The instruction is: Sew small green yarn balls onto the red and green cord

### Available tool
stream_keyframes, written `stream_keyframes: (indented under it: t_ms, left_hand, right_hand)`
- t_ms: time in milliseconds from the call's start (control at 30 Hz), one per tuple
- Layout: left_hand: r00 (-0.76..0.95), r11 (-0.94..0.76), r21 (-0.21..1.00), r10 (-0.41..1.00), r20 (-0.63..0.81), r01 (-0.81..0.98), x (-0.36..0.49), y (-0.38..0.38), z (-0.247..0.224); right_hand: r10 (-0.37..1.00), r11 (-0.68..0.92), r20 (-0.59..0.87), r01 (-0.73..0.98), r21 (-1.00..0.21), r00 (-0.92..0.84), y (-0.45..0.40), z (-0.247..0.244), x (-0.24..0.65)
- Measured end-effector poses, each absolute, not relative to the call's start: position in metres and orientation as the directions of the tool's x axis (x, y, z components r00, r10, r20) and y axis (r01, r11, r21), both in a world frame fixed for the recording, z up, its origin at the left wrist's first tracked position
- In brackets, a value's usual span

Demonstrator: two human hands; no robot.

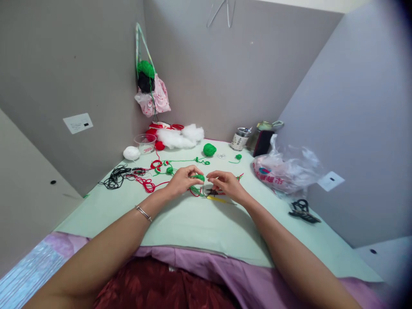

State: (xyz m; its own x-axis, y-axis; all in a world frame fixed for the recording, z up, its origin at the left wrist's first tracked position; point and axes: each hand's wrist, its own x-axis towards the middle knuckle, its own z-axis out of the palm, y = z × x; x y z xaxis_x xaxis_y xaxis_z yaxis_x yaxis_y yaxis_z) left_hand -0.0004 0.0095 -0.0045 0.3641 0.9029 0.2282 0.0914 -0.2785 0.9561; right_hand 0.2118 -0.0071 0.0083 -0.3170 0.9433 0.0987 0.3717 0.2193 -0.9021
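Dark red garment (154,285), foreground; left hand (182,180) pinching green piece (198,177), apparently unfinished, yarn ball (209,149) unspent; right hand (227,183) half-curled, hold indeterminate.

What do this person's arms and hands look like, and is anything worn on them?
The left arm and right arm show no sleeves. A slim silver-coloured bracelet is on the left wrist. The left hand and right hand wear no gloves.

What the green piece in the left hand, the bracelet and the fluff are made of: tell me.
Green piece: probably yarn, matte, judging by its dull surface; too small to show strands. Bracelet: likely metal, polished, from its silvery shine. Fluff: soft fibre, matte, perhaps cotton or polyester, judging by its cloudy white tufts.
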Motion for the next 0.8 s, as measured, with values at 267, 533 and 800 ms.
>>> stream_keyframes:
  t_ms: [267,533,800]
  left_hand:
    - [0.565,-0.305,0.918,0.817,0.115,0.254,0.013,0.014,-0.020]
    - [0.431,-0.140,0.982,0.900,0.070,0.131,0.001,0.022,-0.017]
    - [0.413,-0.205,0.954,0.905,0.101,0.216,0.003,0.024,-0.018]
  right_hand:
    - [0.951,0.231,0.107,0.438,-0.869,-0.289,0.001,-0.001,0.212]
    - [0.953,0.228,0.094,0.473,-0.851,-0.289,-0.005,0.001,0.209]
    - [0.931,0.287,0.122,0.482,-0.828,-0.345,-0.002,-0.009,0.208]
